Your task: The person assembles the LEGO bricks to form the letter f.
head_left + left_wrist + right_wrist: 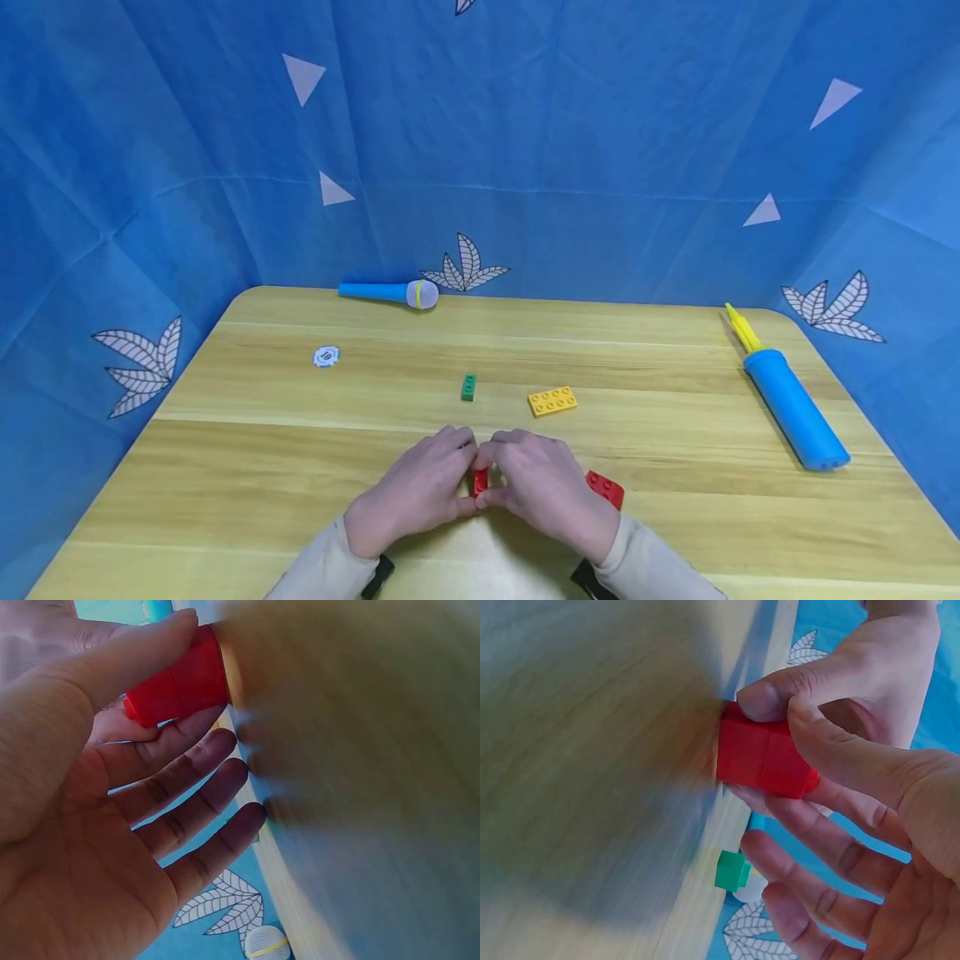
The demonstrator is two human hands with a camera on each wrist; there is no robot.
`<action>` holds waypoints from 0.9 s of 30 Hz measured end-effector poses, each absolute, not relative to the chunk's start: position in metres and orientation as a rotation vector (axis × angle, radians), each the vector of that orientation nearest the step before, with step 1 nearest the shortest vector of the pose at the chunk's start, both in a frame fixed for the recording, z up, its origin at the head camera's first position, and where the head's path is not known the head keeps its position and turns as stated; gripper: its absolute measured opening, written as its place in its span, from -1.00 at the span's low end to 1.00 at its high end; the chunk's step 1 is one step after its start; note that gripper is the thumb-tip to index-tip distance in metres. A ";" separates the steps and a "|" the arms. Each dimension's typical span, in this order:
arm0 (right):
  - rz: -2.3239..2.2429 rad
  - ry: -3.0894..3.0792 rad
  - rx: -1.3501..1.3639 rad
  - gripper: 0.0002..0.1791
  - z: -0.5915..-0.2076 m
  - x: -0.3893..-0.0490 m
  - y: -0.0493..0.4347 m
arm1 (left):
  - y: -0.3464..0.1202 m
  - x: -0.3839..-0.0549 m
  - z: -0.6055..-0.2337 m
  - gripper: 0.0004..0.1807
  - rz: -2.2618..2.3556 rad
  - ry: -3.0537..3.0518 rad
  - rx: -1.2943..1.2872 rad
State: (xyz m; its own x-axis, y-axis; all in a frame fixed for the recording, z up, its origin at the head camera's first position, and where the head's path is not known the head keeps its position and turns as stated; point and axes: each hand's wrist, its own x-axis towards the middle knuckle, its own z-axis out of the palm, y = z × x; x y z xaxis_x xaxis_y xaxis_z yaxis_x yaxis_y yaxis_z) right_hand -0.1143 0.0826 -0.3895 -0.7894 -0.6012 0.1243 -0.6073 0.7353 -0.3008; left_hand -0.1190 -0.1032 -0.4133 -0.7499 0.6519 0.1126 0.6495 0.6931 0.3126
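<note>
Two small red toy bricks (480,481), stacked with a seam between them, stand on the table between the two hands. My left hand (423,483) pinches the stack from the left, its thumb on the near end beside the lower brick (742,750). From the other side my right hand (543,483) pinches it too, the thumb at the upper brick. The remaining fingers of the left hand spread loosely, as the left wrist view shows. Partly hidden behind the right hand lies a wider red brick (606,489).
Beyond the hands lie a green two-stud brick (468,387) and a yellow eight-stud brick (552,402). A poker chip (326,357) is farther left, and a toy microphone (386,292) at the back edge. On the right lies a blue hand pump (798,412) with a yellow nozzle.
</note>
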 end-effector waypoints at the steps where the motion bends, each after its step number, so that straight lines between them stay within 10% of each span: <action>1: 0.501 -2.908 1.019 -0.67 -0.389 -0.114 0.083 | -0.103 -0.119 -0.414 -0.63 0.527 2.881 1.106; 27: 0.544 -3.117 0.790 -0.42 -0.394 -0.203 0.164 | -0.104 -0.117 -0.409 -0.59 0.546 2.831 1.042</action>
